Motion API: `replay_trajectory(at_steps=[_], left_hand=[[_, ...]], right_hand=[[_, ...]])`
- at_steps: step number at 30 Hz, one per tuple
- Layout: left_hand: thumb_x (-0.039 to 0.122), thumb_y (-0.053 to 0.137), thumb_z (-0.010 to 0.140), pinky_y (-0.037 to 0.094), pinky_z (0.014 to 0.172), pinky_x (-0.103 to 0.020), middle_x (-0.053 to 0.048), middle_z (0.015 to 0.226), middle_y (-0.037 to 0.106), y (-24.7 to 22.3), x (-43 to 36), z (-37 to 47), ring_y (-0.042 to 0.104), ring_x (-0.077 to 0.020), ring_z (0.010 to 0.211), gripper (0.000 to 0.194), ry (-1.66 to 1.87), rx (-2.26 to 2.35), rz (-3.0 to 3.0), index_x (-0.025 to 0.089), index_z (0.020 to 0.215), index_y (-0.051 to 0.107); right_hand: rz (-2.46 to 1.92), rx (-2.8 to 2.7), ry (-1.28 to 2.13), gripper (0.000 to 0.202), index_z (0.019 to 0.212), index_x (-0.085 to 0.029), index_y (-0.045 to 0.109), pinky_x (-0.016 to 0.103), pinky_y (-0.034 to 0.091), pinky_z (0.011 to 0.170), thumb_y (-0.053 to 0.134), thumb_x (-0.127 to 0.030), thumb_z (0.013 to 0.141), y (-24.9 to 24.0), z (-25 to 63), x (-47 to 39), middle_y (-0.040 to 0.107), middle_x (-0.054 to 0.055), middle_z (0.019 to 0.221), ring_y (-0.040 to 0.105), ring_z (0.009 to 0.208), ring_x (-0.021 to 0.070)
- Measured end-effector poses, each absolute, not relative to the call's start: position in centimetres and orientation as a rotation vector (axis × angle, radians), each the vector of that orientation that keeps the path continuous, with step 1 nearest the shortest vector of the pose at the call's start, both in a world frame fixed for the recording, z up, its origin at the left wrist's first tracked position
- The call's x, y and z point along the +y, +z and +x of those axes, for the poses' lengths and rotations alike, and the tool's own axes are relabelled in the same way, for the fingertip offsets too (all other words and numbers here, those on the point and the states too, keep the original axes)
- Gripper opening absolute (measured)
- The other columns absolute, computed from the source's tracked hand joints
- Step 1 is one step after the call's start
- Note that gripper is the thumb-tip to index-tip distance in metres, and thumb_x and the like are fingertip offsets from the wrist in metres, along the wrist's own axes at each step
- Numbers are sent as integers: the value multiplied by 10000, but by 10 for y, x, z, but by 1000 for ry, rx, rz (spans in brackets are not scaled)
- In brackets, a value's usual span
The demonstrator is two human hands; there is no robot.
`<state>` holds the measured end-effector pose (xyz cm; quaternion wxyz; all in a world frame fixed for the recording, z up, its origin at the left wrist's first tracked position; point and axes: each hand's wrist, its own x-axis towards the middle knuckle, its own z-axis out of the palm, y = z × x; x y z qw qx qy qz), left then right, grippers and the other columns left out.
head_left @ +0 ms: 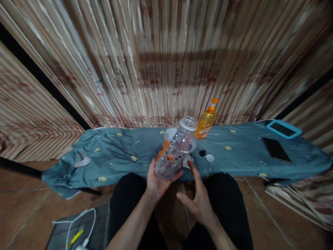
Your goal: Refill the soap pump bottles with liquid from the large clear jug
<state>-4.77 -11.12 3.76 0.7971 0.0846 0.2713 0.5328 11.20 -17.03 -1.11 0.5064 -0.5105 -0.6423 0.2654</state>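
A clear plastic bottle [173,152] with an orange patch and small dark marks tilts up to the right, its wide neck at the top. My left hand [157,182] is wrapped round its lower end and holds it above the near edge of the cloth-covered board. Just to the right, my right hand [196,194] is open, thumb and fingers apart, holding nothing. Beyond the bottle stands a pump bottle [206,123] of orange liquid. A white round cap [209,158] and a small black piece [202,153] lie on the cloth beside it.
The narrow board wears a teal cloth [151,142] with yellow patterns. At its right end lie a blue-framed device [284,129] and a black phone [276,149]. A striped curtain [177,59] hangs behind. Lower left, a white cable [93,218] rests on a dark surface.
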Motion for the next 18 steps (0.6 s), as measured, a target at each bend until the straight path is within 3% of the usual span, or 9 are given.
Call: replay_trajectory(at_steps=[2, 4, 7, 9, 11, 15, 18], left_hand=[[530, 451, 991, 534, 1020, -583, -125, 1098, 789, 40, -118, -32, 754, -325, 1023, 490, 1116, 588, 113, 168, 1235, 672], [478, 406, 1022, 521, 1069, -538, -109, 1034, 802, 41, -125, -17, 759, -297, 1012, 472, 1098, 593, 68, 142, 1161, 708], [458, 502, 990, 502, 1119, -451, -113, 1030, 806, 41, -134, 3, 737, -298, 1111, 430, 1077, 542, 89, 111, 1082, 738], [463, 562, 956, 483, 1145, -446, -115, 1091, 799, 42, -139, 15, 694, -316, 1215, 418, 1069, 479, 126, 118, 1119, 732], [467, 634, 908, 470, 1162, -454, -111, 1143, 789, 43, -144, 27, 660, -328, 1273, 408, 1062, 444, 149, 134, 1123, 728], [502, 731, 830, 430, 1198, -475, -116, 1292, 732, 43, -152, 44, 588, -346, 1365, 543, 1014, 446, 257, 166, 1253, 674], [468, 808, 770, 339, 1260, -445, -89, 1490, 599, 44, -152, 39, 452, -317, 1490, 684, 1122, 580, 443, 248, 1379, 590]], right_hand=[[-1289, -1472, 649, 1020, 1593, -177, 297, 592, 392, 1162, 753, -608, 790, -15, 102, -174, 421, 207, 1617, 400, 1491, 389], [-1362, -1370, 646, 1018, 1508, -122, 431, 646, 436, 1098, 828, -587, 694, -19, 98, -174, 539, 257, 1499, 497, 1403, 447], [-1422, -1230, 645, 725, 1182, -154, 699, 661, 500, 1007, 882, -539, 596, -17, 101, -173, 738, 210, 1178, 671, 1162, 456], [-1417, -1150, 642, 491, 952, -204, 761, 655, 495, 1017, 871, -530, 602, -10, 105, -175, 788, 155, 1011, 722, 1049, 425], [-1394, -1077, 644, 393, 846, -225, 766, 626, 502, 1028, 868, -521, 608, 0, 110, -180, 803, 127, 958, 740, 1014, 400], [-1357, -955, 705, 354, 888, -200, 761, 502, 598, 919, 843, -485, 693, 14, 121, -194, 812, 129, 965, 771, 954, 348], [-1355, -890, 753, 434, 1014, -181, 716, 456, 612, 882, 821, -494, 733, 16, 133, -202, 810, 135, 1012, 778, 943, 324]])
